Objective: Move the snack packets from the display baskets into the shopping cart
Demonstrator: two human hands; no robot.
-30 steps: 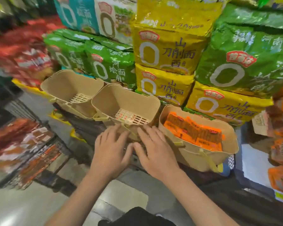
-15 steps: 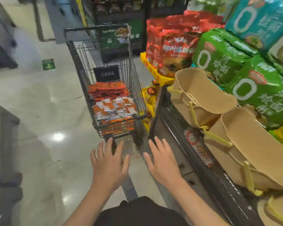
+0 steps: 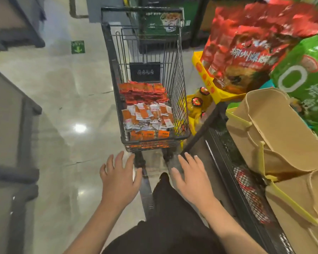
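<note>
A black wire shopping cart (image 3: 180, 74) stands ahead of me on the shiny floor. Inside it lie red snack packets (image 3: 143, 92) at the far end, orange-and-white packets (image 3: 148, 116) in the middle and orange packets (image 3: 147, 134) at the near end. Tan display baskets (image 3: 275, 131) with yellow handles sit on the black shelf to my right; their insides are hidden from here. My left hand (image 3: 118, 178) and my right hand (image 3: 192, 177) hover palm-down just below the cart's near end, fingers spread, holding nothing.
Big red (image 3: 246, 48) and green noodle bags (image 3: 305, 74) are stacked behind the baskets. A yellow tray (image 3: 207, 83) and yellow bottles (image 3: 196, 105) sit right of the cart. The black mesh shelf edge (image 3: 228, 162) runs along my right. Open floor lies to the left, with dark fixtures (image 3: 11, 143) beyond.
My view has swung left from the baskets to the cart. Both hands left the middle basket's front and now hover empty near the cart's near end.
</note>
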